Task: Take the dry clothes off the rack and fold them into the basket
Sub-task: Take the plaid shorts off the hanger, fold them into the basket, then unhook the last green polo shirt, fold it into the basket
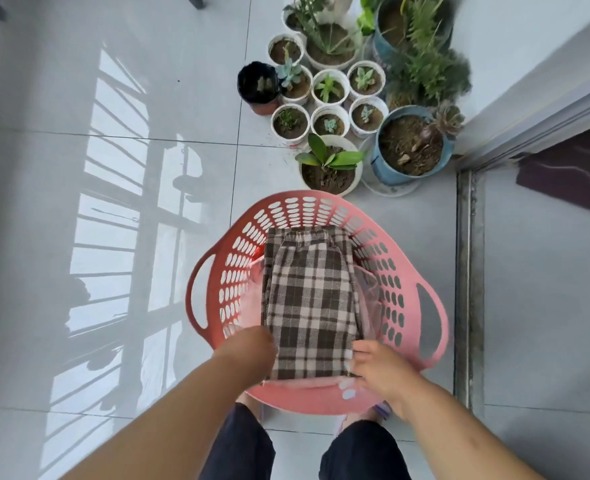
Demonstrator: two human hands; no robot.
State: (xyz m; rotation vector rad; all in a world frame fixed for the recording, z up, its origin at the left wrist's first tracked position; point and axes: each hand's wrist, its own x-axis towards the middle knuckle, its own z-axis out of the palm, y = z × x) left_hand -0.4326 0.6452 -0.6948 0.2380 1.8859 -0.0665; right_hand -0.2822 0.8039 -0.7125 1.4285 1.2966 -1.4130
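Below, both hands reach down into one basket.
Left hand [252, 348]: fingers curled down out of sight at the near-left corner of the folded plaid garment [309, 299]; whether they grip the cloth cannot be told.
Right hand [378, 368]: fingers bent and slightly spread, tips touching the near-right edge of the same garment; a firm hold cannot be told.
Plaid garment: brown-and-cream check, folded flat, elastic waistband at the end far from the hands; it lies inside the basket, between the two hands and stretching away from them.
Pale cloth [368, 292]: thin, light-coloured layers showing under the plaid garment on both sides, just beyond each hand.
Laundry basket [404, 271]: pink plastic, round, perforated wall, handle loops outside each hand; its near rim lies under the wrists.
Floor [113, 237]: glossy grey tiles, with a window reflection to the left of the left hand.
Potted plants [352, 98]: a cluster of white, blue and black pots, well beyond the basket, ahead of the right hand.
Dark mat [570, 171]: far right of the right hand, past a door track.
Legs [238, 448]: dark trousers, directly beneath the forearms.
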